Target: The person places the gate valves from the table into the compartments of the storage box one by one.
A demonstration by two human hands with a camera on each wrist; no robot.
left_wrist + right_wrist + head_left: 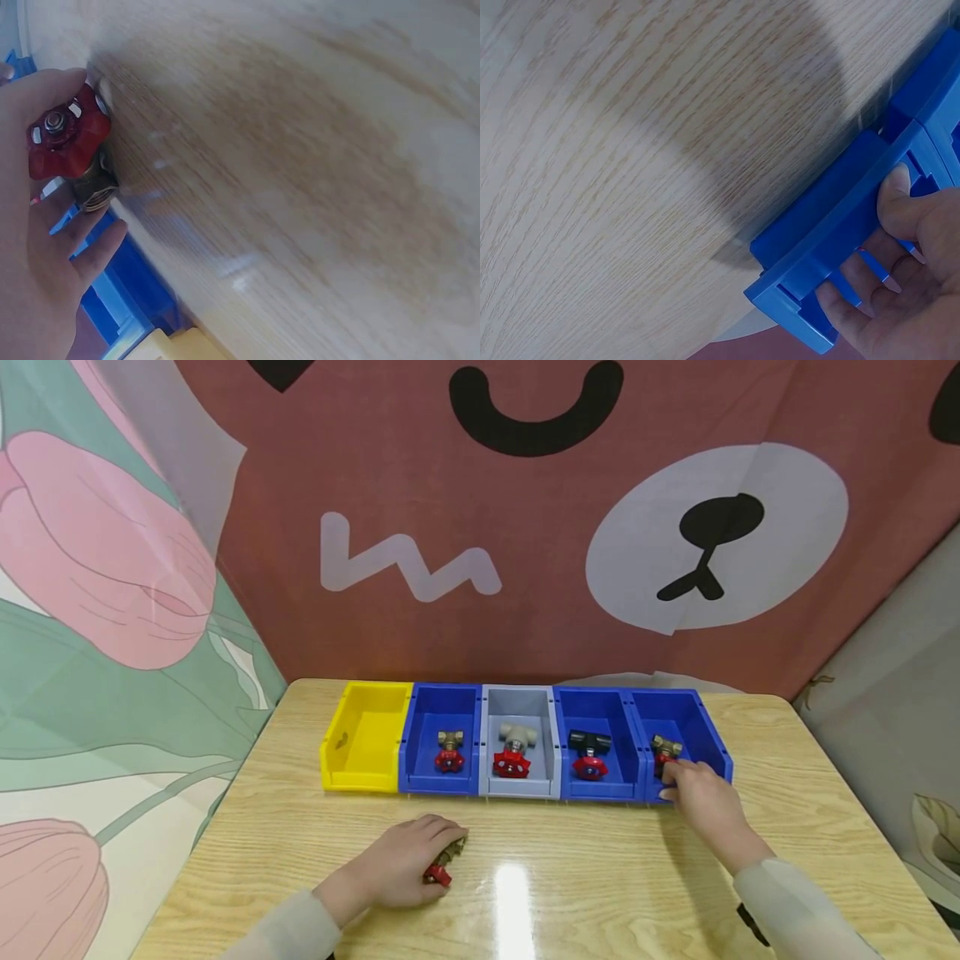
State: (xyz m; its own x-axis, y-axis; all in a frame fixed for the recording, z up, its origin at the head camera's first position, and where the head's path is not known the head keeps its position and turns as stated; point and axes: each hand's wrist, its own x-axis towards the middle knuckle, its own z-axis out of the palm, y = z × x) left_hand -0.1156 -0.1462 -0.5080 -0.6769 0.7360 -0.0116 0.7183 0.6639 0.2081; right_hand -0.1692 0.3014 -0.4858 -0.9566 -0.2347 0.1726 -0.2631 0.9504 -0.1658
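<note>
My left hand point(408, 862) grips a brass valve with a red handwheel point(71, 135) just over the wooden table. In the left wrist view the thumb lies against the red wheel, with the threaded brass end pointing down past the fingers. My right hand point(703, 802) reaches into the rightmost blue bin point(716, 739). Its fingers extend over the front wall beside another brass valve point(666, 746), whose red wheel they partly cover. In the right wrist view the thumb point(897, 199) is spread from the fingers at the bin's front edge, and that valve is almost wholly hidden.
The bins stand in a row along the table's back. A yellow bin point(375, 731) is at the left end. Red-wheeled valves, one brass point(450, 752), one pale point(514, 752) and one black-bodied point(589, 753), lie in the middle bins. A printed cloth point(420, 635) hangs behind.
</note>
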